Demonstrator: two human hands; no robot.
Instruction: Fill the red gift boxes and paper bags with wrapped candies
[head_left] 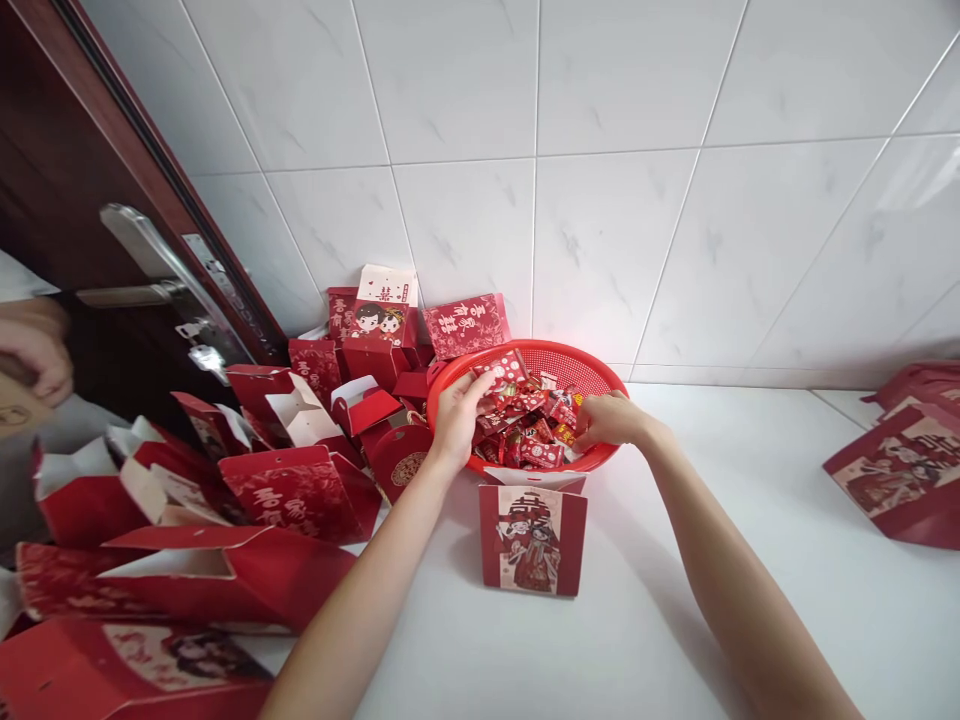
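Note:
A red plastic basket (611,372) of wrapped candies (541,455) stands against the wall. My left hand (459,418) reaches over its left side, thumb and fingers closed on a red candy packet (504,372) with white dots. At the basket's right side, my right hand (609,418) dips in among the candies with its fingers curled; what they grip is hidden. Just in front of the basket stands a red gift box (532,540) with a printed couple on its front, its top flaps up.
Many red gift boxes (292,495), several open at the top, crowd the left of the white table (630,640). More red boxes (904,470) are at the far right. Behind is a tiled wall (600,250); at left, a dark door (45,180) and another person's hand (37,355).

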